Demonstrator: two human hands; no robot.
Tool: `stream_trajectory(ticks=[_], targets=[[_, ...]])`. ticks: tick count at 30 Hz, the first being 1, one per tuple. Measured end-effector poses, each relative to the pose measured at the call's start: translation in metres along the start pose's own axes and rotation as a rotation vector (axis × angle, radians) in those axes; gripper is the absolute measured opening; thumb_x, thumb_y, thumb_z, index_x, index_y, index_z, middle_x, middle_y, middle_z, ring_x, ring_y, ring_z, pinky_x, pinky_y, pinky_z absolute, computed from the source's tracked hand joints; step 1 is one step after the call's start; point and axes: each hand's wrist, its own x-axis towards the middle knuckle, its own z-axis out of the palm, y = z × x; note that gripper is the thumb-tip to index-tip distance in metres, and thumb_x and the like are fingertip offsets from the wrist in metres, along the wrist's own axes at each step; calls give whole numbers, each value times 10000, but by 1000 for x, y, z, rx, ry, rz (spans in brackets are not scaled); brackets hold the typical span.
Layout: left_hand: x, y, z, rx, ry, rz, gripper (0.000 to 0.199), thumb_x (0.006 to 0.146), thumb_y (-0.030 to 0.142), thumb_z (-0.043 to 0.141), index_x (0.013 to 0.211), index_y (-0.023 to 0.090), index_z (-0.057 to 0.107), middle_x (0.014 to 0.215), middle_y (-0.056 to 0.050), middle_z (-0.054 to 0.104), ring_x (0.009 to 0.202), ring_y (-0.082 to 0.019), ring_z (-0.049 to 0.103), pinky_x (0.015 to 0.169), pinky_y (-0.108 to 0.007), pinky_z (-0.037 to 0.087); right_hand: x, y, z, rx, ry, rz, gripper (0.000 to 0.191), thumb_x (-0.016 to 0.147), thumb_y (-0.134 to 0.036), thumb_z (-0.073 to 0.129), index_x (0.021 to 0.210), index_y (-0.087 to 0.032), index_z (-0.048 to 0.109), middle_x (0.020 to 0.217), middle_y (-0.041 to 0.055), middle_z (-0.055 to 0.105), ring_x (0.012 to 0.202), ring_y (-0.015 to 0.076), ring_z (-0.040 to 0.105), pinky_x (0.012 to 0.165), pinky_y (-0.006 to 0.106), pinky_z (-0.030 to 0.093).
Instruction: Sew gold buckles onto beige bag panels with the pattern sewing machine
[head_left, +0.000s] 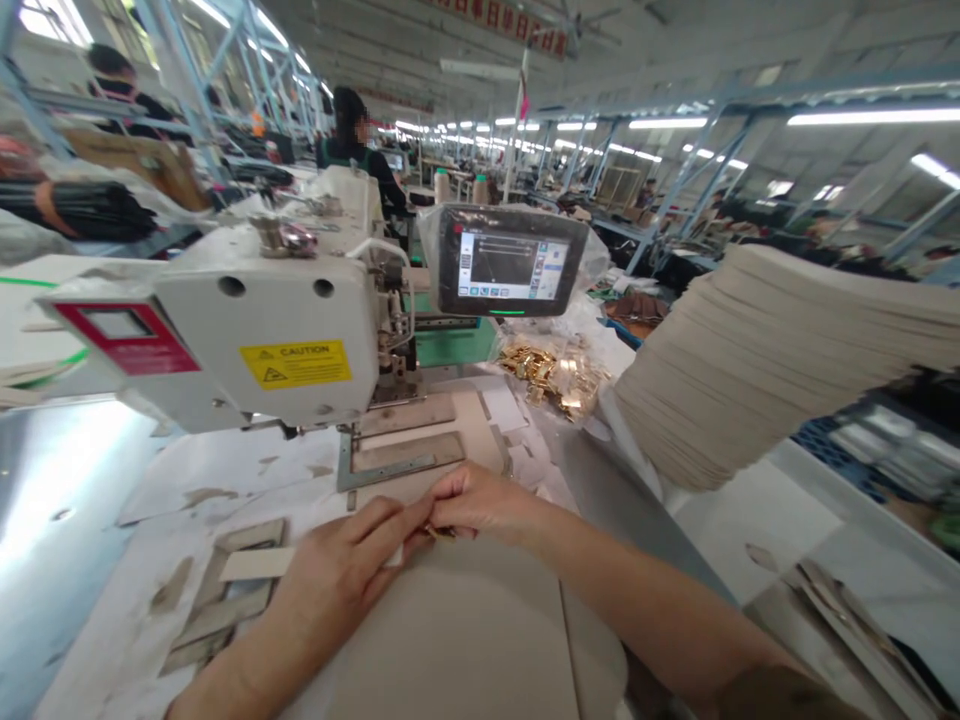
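Both hands meet over a large beige panel (472, 630) that lies at the front of the work table. My right hand (476, 505) is closed in a pinch on a small gold-coloured metal piece (441, 532), mostly covered by the fingers. My left hand (352, 550) is closed beside it, its fingertips touching the right ones. A pale strip (259, 565) runs beneath the left hand, and its other end shows by the fingers. Just beyond the hands, a metal clamp frame (401, 472) rests on beige material under the sewing machine head (270, 335).
A control screen (510, 262) stands behind the machine. Gold metal pieces (559, 375) lie in a clear bag to its right. A tall stack of beige panels (772, 370) leans at the right. Flat metal frames (225, 590) lie at the left. People sit farther back.
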Motion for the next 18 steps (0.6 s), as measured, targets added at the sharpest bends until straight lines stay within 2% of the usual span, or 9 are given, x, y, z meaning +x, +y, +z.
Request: stream_trajectory(ticks=[4,8,12,15,18], targets=[[-5,1,-3,61,5,94,313,967,205,422,1209,238,617,992,-37,712,836,-117,693,743,-201,562,-5,-5,2,-43,-101,74,163,725,-115,560,738,-130,722,557,-51,591,441,47,400,440,183,285],[0,11,-4,109,60,170,175,949,226,496,1058,202,630,969,-25,718,833,-124,698,730,-204,562,-7,-8,2,5,-163,173,138,710,-75,570,743,-120,696,492,-80,511,441,43,398,461,170,285],[6,18,-1,72,5,207,172,960,197,437,1011,204,601,953,-21,707,792,-113,695,715,-195,555,-5,-5,-1,1,-232,211,62,720,-78,597,716,-118,645,517,-74,516,465,44,431,497,167,321],[6,18,-2,11,-16,147,171,955,233,429,956,221,599,906,-10,705,732,-106,689,664,-182,543,-3,-5,0,55,-304,217,84,731,-75,551,748,-129,613,545,-70,522,457,47,438,498,170,329],[7,15,-4,-61,-12,-56,182,942,329,449,884,223,585,828,-6,695,682,-119,683,580,-186,518,-3,-11,2,174,-342,144,136,775,-106,483,838,-151,595,597,-56,553,452,58,441,465,174,305]])
